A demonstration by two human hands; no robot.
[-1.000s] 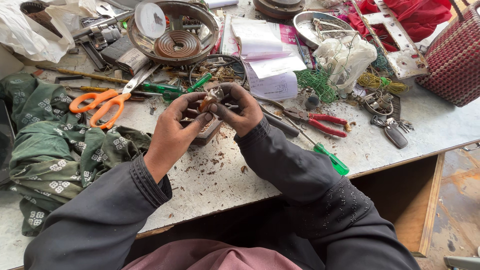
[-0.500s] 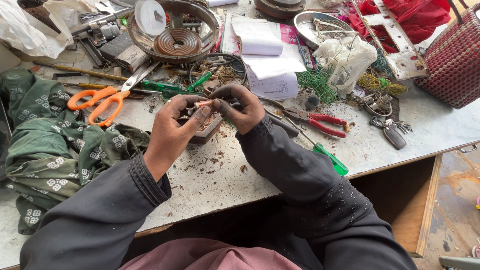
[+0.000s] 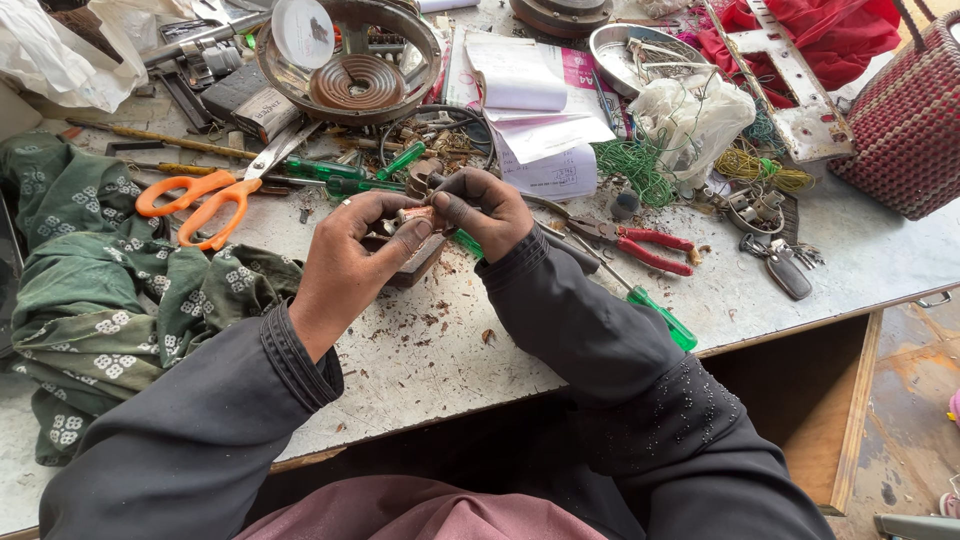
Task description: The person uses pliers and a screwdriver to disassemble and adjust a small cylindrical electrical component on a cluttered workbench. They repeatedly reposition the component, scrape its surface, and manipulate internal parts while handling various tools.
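My left hand (image 3: 352,262) and my right hand (image 3: 487,208) meet over the middle of a dirty workbench (image 3: 450,350). Together they grip a small brown metal part (image 3: 410,250) with copper-coloured bits, resting just above the bench top. The fingers of my left hand wrap its near side, and the fingertips of my right hand pinch its top. Most of the part is hidden by my fingers. Both arms wear dark sleeves.
Orange-handled scissors (image 3: 205,195) lie left of my hands, a green patterned cloth (image 3: 90,290) further left. Red-handled pliers (image 3: 640,240) and a green-handled screwdriver (image 3: 655,315) lie to the right. Behind are a round coil heater plate (image 3: 350,60), papers (image 3: 530,100), tangled wire (image 3: 640,165) and a woven basket (image 3: 905,120).
My hands stayed on the small part, shifting slightly; the right fingers have moved on its top. The view has drifted a little.
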